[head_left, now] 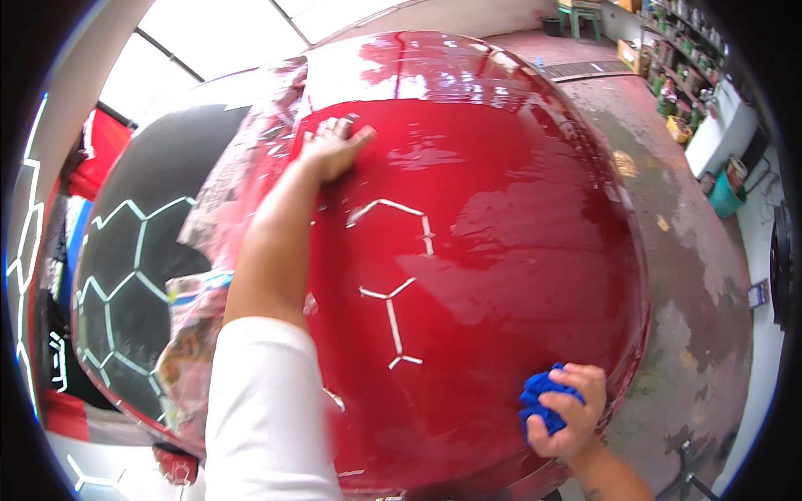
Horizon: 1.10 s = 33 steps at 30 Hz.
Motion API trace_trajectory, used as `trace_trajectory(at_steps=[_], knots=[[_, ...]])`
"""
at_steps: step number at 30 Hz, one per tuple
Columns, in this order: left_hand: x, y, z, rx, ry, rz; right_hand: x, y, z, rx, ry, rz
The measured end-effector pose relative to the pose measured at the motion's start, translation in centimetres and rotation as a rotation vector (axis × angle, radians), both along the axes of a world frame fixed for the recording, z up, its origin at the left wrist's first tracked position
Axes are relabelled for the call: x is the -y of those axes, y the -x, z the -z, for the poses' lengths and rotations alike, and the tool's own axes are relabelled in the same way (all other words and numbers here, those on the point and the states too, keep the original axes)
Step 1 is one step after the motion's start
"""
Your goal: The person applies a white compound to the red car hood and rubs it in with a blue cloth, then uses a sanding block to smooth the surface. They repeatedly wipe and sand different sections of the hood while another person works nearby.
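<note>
Now right hand [570,411] clenches blue cloth [539,401] — left hand [332,147] lies flat, far up the red panel [501,234].

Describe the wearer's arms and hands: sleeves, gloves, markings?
Both hands bare, no gloves. Left arm has a white short sleeve covering the upper arm, forearm bare down to the left hand. Right hand: bare wrist, no sleeve in view, a dark mark on the forearm, possibly a tattoo.

Car body/paint workshop: glossy red car panel [501,225] w/ masking paper [242,184] taped along its left edge, stained concrete floor [693,275], shelves of cans & bottles [681,58] at far right wall.
</note>
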State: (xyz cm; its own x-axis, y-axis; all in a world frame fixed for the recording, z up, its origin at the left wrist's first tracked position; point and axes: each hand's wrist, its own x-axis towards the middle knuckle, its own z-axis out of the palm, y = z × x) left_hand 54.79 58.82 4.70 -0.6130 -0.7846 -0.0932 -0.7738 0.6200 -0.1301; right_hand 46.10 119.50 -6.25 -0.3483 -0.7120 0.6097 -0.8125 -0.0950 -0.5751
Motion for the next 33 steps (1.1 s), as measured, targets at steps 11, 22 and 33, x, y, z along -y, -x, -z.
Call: trace_trajectory(at_steps=[11, 22, 33], knots=[[-13.0, -7.0, 1.1, -0.039, 0.0, 0.141, 0.1, 0.0, 0.1, 0.011, 0.064, 0.043], [-49.6, -39.7, -4.9, 0.079, -0.22, 0.332, 0.9, -1.1, -0.7, -0.033, 0.097, 0.164], [-22.7, -11.7, -0.4, -0.002, 0.0, 0.207, 1.0, -0.5, -1.0, -0.016, 0.078, 0.074]])
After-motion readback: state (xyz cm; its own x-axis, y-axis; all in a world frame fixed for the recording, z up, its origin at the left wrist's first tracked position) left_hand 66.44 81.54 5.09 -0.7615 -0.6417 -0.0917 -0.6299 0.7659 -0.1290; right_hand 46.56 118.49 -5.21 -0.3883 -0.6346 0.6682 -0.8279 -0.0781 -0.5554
